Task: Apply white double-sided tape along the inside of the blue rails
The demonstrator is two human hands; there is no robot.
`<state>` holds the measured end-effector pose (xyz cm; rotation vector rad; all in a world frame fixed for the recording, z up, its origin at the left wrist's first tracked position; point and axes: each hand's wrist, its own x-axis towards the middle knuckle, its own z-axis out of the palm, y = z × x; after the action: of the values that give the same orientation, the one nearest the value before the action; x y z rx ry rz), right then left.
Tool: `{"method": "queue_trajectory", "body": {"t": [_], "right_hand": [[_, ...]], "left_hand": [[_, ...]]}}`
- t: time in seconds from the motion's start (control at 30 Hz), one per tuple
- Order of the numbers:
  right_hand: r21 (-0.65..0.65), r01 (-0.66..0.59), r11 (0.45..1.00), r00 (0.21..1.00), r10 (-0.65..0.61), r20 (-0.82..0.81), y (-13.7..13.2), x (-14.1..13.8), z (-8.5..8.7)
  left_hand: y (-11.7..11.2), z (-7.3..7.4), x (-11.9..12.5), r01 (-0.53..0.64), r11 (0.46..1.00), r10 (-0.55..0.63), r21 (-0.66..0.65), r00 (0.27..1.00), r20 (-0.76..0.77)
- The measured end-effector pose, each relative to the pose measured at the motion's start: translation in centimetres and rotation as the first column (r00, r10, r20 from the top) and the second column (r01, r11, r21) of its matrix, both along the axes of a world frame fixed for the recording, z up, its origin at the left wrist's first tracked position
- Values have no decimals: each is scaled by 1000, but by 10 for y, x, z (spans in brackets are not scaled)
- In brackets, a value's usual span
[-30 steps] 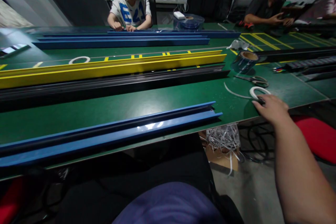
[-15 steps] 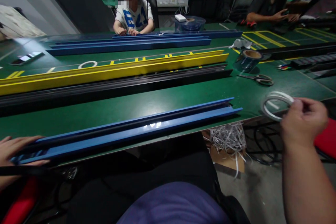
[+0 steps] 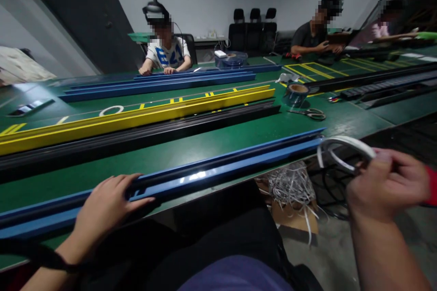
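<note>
Right hand (image 3: 385, 186) closed in pinch on white plastic strip coil (image 3: 343, 149), loop held up just right of near blue channel rail's (image 3: 218, 170) end, over floor. Fingers hide part of coil; strip ends hard to make out. Left hand (image 3: 102, 209) open, fingers spread, resting on rail, left end of rail cut off by frame. Farther off on green workbench (image 3: 341, 120): scissors (image 3: 309, 113), tape roll (image 3: 295, 94). White strip scraps (image 3: 290, 186) heaped on cardboard (image 3: 293, 218) below bench edge.
</note>
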<state>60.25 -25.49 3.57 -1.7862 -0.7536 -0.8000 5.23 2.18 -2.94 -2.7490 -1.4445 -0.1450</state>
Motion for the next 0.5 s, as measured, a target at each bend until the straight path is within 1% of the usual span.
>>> {"method": "queue_trajectory", "body": {"t": [0.03, 0.07, 0.1, 0.13, 0.17, 0.27, 0.33, 0.37, 0.4, 0.43, 0.47, 0.5], "right_hand": [[24, -78, 997, 986, 74, 152, 3, -7, -3], [22, -165, 986, 948, 152, 280, 7, -13, -7], [-11, -249, 968, 908, 237, 346, 10, -19, -10], [-50, -318, 947, 882, 315, 352, 14, -25, -13], [-60, -369, 928, 874, 368, 316, 17, -32, -15], [-4, -493, 870, 857, 486, 169, 29, -54, -14], [31, -596, 803, 800, 590, 108, 35, -70, -8], [38, -652, 757, 757, 648, 83, 38, -78, -4], [39, -709, 705, 706, 706, 60, 41, -87, 0], [36, -762, 646, 647, 762, 36, 43, -95, 4], [29, -812, 582, 583, 812, 14, 45, -104, 9], [20, -856, 516, 516, 857, -7, 47, -112, 13]], "left_hand": [[-4, 1, 16, -8, 1000, 8, 5, 1000, -2], [-7, 3, 31, -17, 1000, 17, 10, 1000, -2], [-11, 4, 46, -19, 1000, 19, 16, 1000, -1], [-14, 6, 61, -10, 1000, 10, 21, 1000, -1], [-18, 7, 76, 2, 1000, -2, 28, 1000, 6], [-25, 8, 115, 31, 999, -33, 36, 998, 46], [-27, 10, 134, 52, 999, -51, -9, 990, 134], [-28, 11, 141, 85, 995, -71, -55, 974, 217], [-30, 14, 146, 146, 983, -104, -109, 941, 323], [-33, 17, 150, 241, 957, -148, -163, 885, 442], [-38, 22, 153, 363, 908, -193, -209, 805, 562], [-44, 28, 154, 498, 831, -224, -248, 708, 670]]}}
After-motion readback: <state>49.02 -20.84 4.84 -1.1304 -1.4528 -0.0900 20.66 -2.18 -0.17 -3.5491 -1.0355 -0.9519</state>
